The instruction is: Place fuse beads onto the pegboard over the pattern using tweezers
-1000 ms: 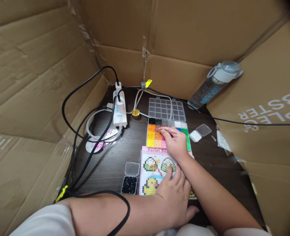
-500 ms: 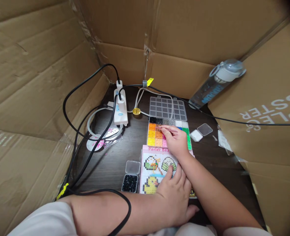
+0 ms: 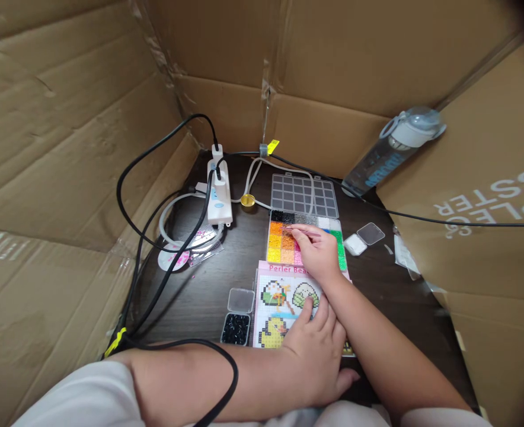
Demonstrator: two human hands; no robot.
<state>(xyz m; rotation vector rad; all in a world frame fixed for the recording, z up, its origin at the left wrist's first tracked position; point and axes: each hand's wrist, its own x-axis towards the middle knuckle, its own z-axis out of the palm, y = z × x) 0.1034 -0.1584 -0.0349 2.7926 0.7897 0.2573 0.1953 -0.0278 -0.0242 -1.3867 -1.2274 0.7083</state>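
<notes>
My right hand (image 3: 319,252) pinches a pair of pink tweezers (image 3: 309,230), whose tips point left into the brown and orange compartments of the bead box (image 3: 274,242). Small beads sorted by colour fill the box, and its clear gridded lid (image 3: 305,196) lies folded back behind it. My left hand (image 3: 313,347) lies with fingers stretched out on the Perler bead pattern sheet (image 3: 271,308), which shows a yellow duck and other pixel figures. It covers the lower right part of the sheet. Left of the sheet, a small open case (image 3: 236,328) holds black beads.
A white power strip (image 3: 219,201) with black cables (image 3: 124,196) stands back left. Near it are a gold cup (image 3: 248,202) and a white disc (image 3: 173,256) with pink beads. At right are a small case of white beads (image 3: 355,244) and a water bottle (image 3: 389,154). Cardboard walls surround the table.
The view shifts very slightly. Both hands stay almost where they were, with the tweezers' tips still over the brown and orange compartments.
</notes>
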